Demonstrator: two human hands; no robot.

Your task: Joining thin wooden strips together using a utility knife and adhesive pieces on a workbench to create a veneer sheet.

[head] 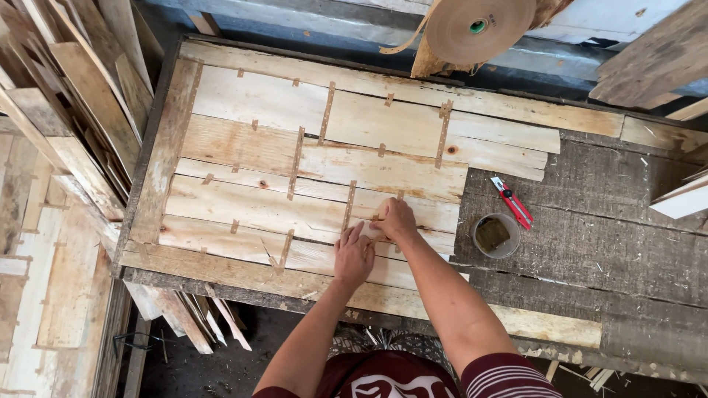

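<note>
Both my hands lie flat on the veneer sheets spread over the desk. My left hand presses down with fingers together, holding nothing, just at 7 o'clock of my right hand. The right lies over a seam with its fingers spread a little; I cannot tell whether a bit of tape is under them. Brown tape strips already bridge many of the joints. At 3 o'clock of my right hand stand a small cup with dark stuff inside and a red knife; a tape roll hangs at 12 o'clock. To do this well, I judge I should keep the two edges butted tight under the left palm while the right rubs firmly along the seam, so nothing lifts or gaps.
</note>
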